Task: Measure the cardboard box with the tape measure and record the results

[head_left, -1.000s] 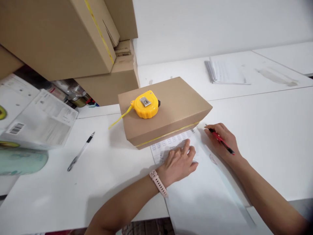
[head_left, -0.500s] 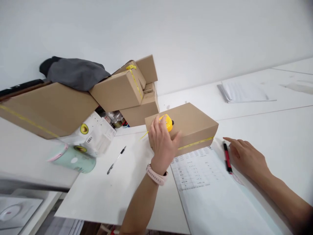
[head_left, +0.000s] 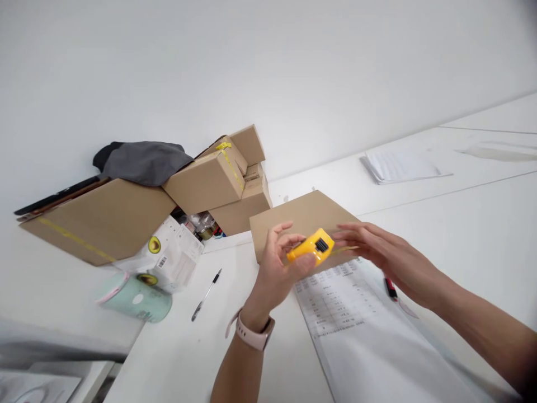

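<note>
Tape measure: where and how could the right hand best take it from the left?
Likely pinch the exposed end of the tape measure, coming from the right: the left hand holds the opposite end, while this chunky end faces the right hand.

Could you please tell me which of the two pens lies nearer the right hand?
The red and black pen, partly hidden by the right hand; the pale-barrelled pen lies well left of the printed sheet.
</note>
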